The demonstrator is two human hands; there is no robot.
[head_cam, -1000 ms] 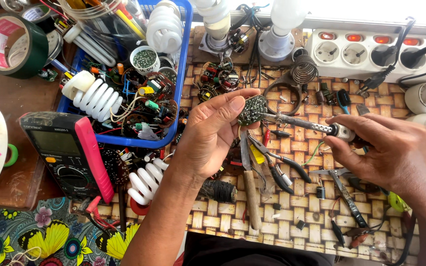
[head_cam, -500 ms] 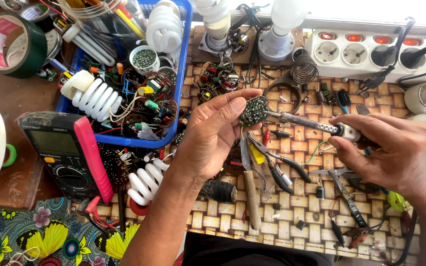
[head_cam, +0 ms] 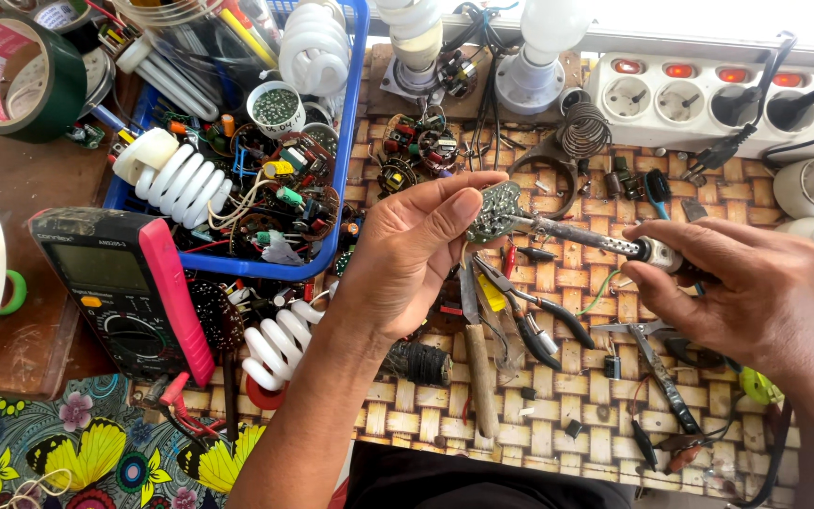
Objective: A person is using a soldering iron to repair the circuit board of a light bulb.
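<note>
While my left hand (head_cam: 407, 254) pinches the light, brittle circuit board (head_cam: 494, 211) by its edge, my right hand (head_cam: 756, 292) grips the soldering iron (head_cam: 595, 240); fingers clenched.

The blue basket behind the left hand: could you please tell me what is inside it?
Spiral lamp tubes, loose circuit boards and wires fill the blue basket; its bottom is covered.
</note>
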